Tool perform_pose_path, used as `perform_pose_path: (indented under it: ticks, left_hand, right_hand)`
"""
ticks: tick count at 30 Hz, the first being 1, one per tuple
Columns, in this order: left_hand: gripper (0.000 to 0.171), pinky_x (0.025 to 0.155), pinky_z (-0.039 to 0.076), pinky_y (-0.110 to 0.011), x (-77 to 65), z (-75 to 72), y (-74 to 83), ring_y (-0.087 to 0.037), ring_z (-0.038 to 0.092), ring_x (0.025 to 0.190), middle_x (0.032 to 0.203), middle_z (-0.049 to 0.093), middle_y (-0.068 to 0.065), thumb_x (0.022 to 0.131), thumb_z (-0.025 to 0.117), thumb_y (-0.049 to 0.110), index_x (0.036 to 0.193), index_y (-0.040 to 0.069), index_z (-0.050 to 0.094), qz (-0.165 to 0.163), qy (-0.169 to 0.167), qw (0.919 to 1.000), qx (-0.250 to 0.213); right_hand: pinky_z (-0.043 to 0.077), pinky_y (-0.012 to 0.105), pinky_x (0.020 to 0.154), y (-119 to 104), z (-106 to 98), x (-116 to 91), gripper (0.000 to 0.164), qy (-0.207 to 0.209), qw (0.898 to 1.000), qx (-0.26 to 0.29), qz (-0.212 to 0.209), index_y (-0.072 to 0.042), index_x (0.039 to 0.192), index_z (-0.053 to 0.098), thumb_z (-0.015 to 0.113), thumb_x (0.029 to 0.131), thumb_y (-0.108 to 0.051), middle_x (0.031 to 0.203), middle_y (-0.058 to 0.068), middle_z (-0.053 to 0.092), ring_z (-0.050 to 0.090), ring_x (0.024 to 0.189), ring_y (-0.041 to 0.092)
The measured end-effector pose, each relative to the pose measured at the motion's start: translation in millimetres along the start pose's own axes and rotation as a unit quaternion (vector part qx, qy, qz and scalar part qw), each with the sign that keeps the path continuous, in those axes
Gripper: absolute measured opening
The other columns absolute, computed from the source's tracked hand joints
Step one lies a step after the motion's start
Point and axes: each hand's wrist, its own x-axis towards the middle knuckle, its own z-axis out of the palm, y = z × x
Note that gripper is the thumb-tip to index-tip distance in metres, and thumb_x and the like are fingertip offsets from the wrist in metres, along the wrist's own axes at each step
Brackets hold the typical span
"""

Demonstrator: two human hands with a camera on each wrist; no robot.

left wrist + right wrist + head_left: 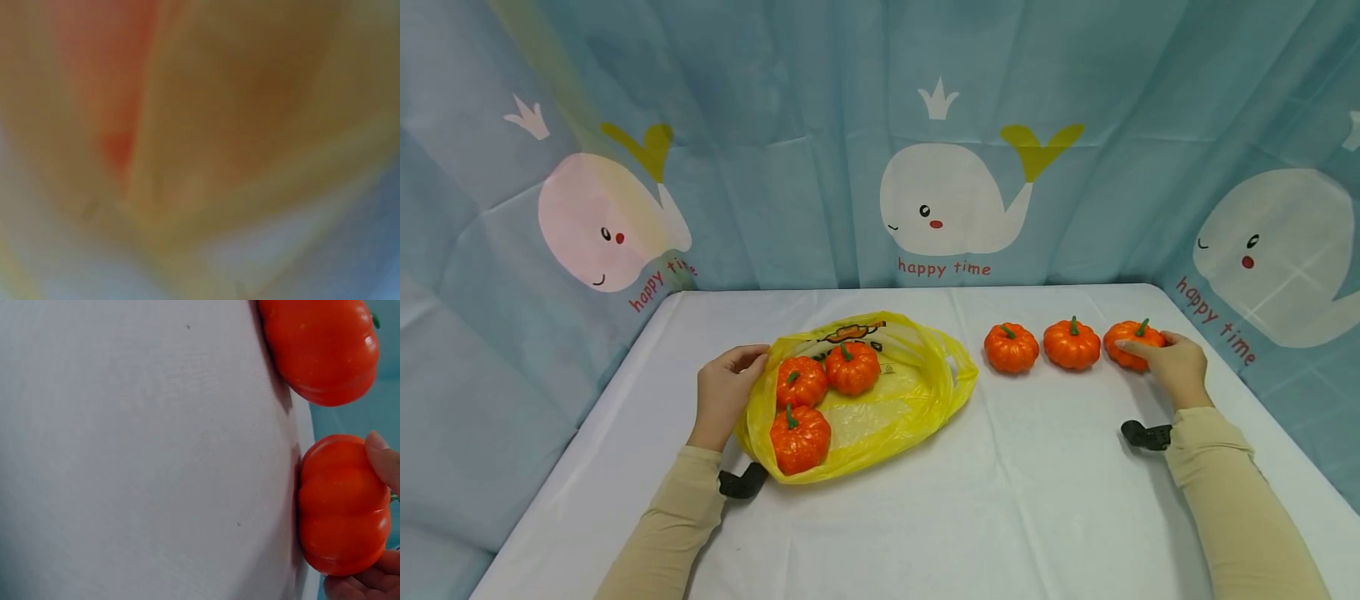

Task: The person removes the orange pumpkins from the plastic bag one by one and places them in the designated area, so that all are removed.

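Note:
A yellow plastic bag [887, 429] lies on its side with its mouth spread wide, and three small orange pumpkins with green stems sit inside at its left. My left hand [724, 396] pinches the bag's left edge. Blurred yellow plastic [237, 125] fills the left wrist view. At the right, my right hand [1176, 367] grips the rightmost pumpkin [1126, 343], thumb on one side and fingers on the other. In the right wrist view that pumpkin [344, 506] is close to the white tabletop. Two more pumpkins, the middle one [1071, 346] and the left one [1011, 348], stand in a row beside it.
A white cloth covers the table [940, 533]. Behind it and along both sides hangs a blue curtain [820, 100] printed with whales. Black wrist cameras jut out from the left sleeve [673, 508] and the right sleeve [1232, 483].

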Motion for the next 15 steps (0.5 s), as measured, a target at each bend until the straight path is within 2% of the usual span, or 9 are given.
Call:
perform_pose_path:
  ticks: [10, 12, 15]
  left_hand:
    - [0.027, 0.077, 0.045, 0.0, -0.3, -1.3, 2.0, -0.021, 0.064, 0.105, 0.118, 0.072, -0.013, 0.098, 0.063, 0.023, 0.118, 0.007, 0.073, 0.0, -0.002, 1.0, 0.0]
    - [0.027, 0.077, 0.045, 0.0, -0.7, -1.3, 2.0, -0.023, 0.065, 0.106, 0.119, 0.072, -0.014, 0.098, 0.063, 0.023, 0.118, 0.006, 0.072, -0.002, -0.004, 1.0, -0.002]
    - [0.028, 0.077, 0.044, 0.0, -1.2, -1.5, 2.4, -0.026, 0.065, 0.108, 0.12, 0.071, -0.014, 0.098, 0.063, 0.023, 0.118, 0.006, 0.072, -0.002, -0.006, 1.0, -0.003]
  right_hand:
    - [0.021, 0.056, 0.121, -0.5, 2.2, 1.2, 0.094, -0.012, 1.0, -0.005, -0.019, 0.01, 0.154, 0.01, 0.059, 0.096, -0.046, 0.16, 0.032, 0.013, 0.017, 0.149, 0.048]
    - [0.022, 0.055, 0.121, -2.0, 2.9, -1.1, 0.094, -0.004, 1.0, 0.001, -0.019, 0.008, 0.155, 0.009, 0.058, 0.096, -0.046, 0.161, 0.031, 0.012, 0.017, 0.15, 0.047]
    - [0.023, 0.053, 0.122, -7.9, 4.4, -9.4, 0.088, 0.032, 0.999, 0.028, -0.02, 0.002, 0.157, 0.011, 0.057, 0.097, -0.043, 0.164, 0.025, 0.013, 0.018, 0.152, 0.042]
